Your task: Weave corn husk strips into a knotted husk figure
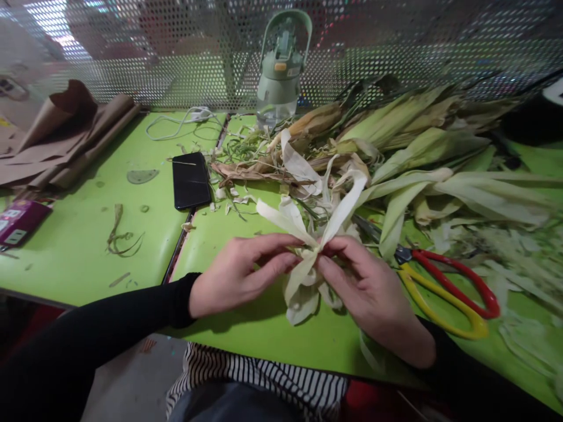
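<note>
Both hands pinch a bunch of pale corn husk strips [304,280] just above the green table, near its front edge. My left hand [246,271] grips the bunch's left side between thumb and fingers. From the right, my right hand [367,287] pinches the same gathered middle, its fingertips partly hidden behind the strips. Pale ends fan upward from the pinch, and broader pieces hang below it. Scissors [444,287] with one red and one yellow handle lie to the right of my right hand, their blades partly covered by husks.
A pile of green and dried corn husks [409,140] spreads over the table's back right. Behind it stand a green water bottle [278,88] and a perforated metal screen [176,64]. A black phone [191,180], a white cable [176,124], brown paper [65,140] and a purple box [24,223] lie leftward.
</note>
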`<state>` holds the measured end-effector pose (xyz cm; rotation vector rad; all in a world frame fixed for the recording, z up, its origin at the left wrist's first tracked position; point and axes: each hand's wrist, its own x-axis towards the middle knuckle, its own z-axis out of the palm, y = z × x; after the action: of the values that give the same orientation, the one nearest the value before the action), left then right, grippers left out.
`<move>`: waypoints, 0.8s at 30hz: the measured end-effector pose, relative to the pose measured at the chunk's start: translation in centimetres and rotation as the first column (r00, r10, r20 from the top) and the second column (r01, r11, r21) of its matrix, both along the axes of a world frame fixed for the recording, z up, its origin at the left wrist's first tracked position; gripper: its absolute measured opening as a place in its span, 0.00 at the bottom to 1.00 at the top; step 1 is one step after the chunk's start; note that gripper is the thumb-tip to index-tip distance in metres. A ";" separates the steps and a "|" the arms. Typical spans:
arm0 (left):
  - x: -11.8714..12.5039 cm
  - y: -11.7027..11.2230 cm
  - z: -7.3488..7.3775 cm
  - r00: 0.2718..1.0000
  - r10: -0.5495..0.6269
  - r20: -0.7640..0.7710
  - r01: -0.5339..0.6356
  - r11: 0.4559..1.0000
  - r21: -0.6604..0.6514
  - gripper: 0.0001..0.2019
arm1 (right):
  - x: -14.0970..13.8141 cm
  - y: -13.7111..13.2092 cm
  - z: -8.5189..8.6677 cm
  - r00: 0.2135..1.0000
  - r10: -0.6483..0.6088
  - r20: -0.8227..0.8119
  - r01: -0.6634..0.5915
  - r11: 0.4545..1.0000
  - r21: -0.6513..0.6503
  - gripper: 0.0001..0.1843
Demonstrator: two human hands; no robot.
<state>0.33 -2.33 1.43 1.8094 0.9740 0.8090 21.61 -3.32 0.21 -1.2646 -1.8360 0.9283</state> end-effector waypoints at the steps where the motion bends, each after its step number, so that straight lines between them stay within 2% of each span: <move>1: 0.1 0.1 0.0 0.999 0.000 0.050 0.005 0.996 -0.085 0.17 | -0.1 -0.1 0.1 0.998 0.002 0.057 -0.005 0.999 0.050 0.04; 5: 0.4 0.3 -0.5 0.969 0.010 0.248 0.077 0.937 -0.340 0.17 | -0.4 -0.1 0.3 0.985 0.040 0.169 -0.077 0.974 0.215 0.04; 9: 0.7 0.4 -1.1 0.937 0.054 0.346 0.131 0.863 -0.489 0.14 | -0.6 0.0 0.2 0.976 0.073 0.206 -0.121 0.965 0.231 0.05; 14: 0.8 0.7 -1.2 0.924 0.114 0.366 0.117 0.824 -0.554 0.16 | -0.6 -0.1 -0.1 0.975 0.051 0.216 -0.102 0.968 0.232 0.06; 17: 0.8 0.8 -1.2 0.923 0.100 0.370 0.130 0.827 -0.547 0.14 | -0.6 -0.1 -0.2 0.975 0.058 0.214 -0.109 0.965 0.237 0.06; 20: 0.7 0.7 -1.2 0.924 0.067 0.376 0.148 0.846 -0.513 0.09 | -0.5 0.1 0.1 0.973 0.133 0.191 -0.169 0.968 0.184 0.07; 24: 0.4 0.6 -0.7 0.958 0.020 0.288 0.130 0.861 -0.491 0.07 | -0.1 0.4 0.5 0.964 0.233 0.130 -0.245 0.966 0.086 0.07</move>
<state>0.69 -1.71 0.78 1.2202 0.8425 0.6733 21.48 -2.95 0.74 -1.0718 -2.1381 0.8886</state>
